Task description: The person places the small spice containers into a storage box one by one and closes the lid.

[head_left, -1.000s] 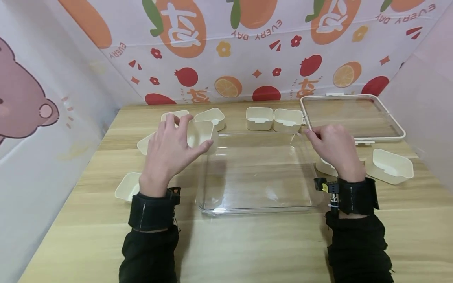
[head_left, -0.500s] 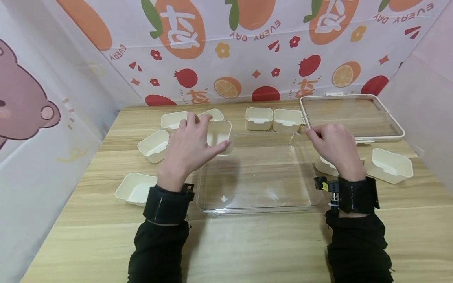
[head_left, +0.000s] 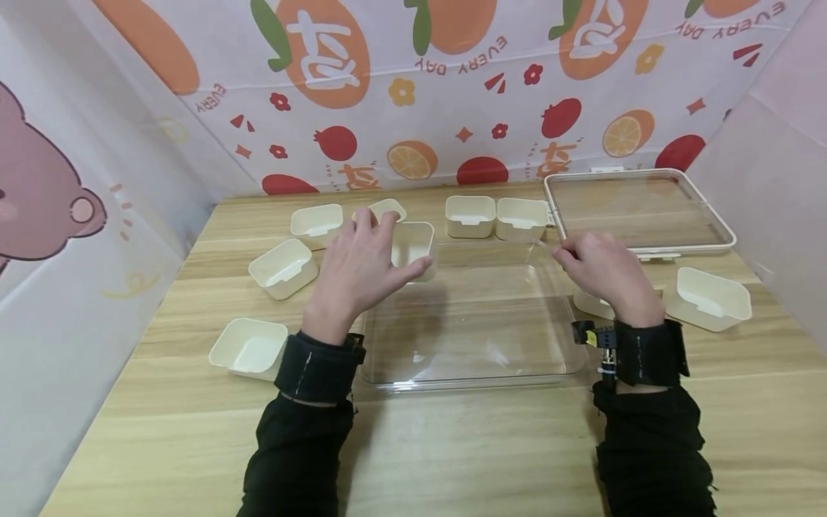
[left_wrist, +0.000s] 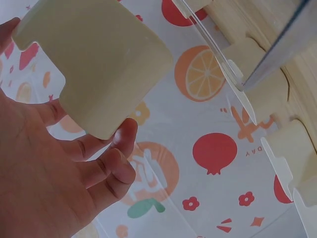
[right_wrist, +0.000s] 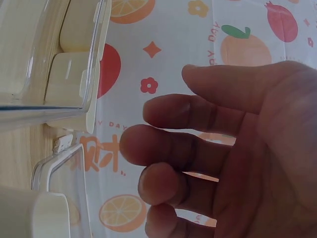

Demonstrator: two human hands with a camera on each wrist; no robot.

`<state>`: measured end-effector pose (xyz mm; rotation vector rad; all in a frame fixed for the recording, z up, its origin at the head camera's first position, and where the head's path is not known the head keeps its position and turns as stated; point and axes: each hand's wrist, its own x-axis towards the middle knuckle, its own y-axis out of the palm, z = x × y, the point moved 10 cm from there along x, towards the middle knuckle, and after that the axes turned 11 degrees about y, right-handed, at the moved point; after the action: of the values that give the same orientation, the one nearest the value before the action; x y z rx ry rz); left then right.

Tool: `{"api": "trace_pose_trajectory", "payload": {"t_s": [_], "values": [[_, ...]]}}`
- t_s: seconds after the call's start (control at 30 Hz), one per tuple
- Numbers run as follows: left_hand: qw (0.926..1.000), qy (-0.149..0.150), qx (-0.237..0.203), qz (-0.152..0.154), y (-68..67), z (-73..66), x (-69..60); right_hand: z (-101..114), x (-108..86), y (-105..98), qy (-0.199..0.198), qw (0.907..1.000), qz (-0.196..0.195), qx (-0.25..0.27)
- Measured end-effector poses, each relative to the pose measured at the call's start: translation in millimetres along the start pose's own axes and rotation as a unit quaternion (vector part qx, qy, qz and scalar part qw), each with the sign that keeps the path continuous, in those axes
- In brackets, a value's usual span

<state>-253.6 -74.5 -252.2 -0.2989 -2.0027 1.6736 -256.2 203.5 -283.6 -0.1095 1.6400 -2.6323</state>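
Observation:
My left hand grips a small cream plastic bin between thumb and fingers. It holds the bin above the back left part of a large clear container. In the left wrist view, fingertips press on the wall of the bin. Over the container's right edge hovers my right hand. Its fingers are loosely bent with nothing between them, as the right wrist view shows.
More cream bins stand around the container: one at left, a pair at the back, another at right. A clear lid with a white frame lies at back right. A printed cloth hangs behind the table.
My left hand has carried the cream bin to the right, from the container's left side to over its back left part. My right hand has stayed nearly still.

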Motion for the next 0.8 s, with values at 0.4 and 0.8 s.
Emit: {"api": "trace_pose_trajectory", "payload": {"t_s": [0.4, 0.8], "values": [[0.9996, -0.008, 0.008, 0.026, 3.1, -3.8, 8.7, -2.1, 1.8, 4.4, 0.013, 0.9995, 0.029, 0.001], [0.9981, -0.016, 0.005, 0.059, 14.9, -6.2, 18.3, -3.7, 3.2, 7.1, 0.019, 0.9991, 0.037, 0.002]]}}
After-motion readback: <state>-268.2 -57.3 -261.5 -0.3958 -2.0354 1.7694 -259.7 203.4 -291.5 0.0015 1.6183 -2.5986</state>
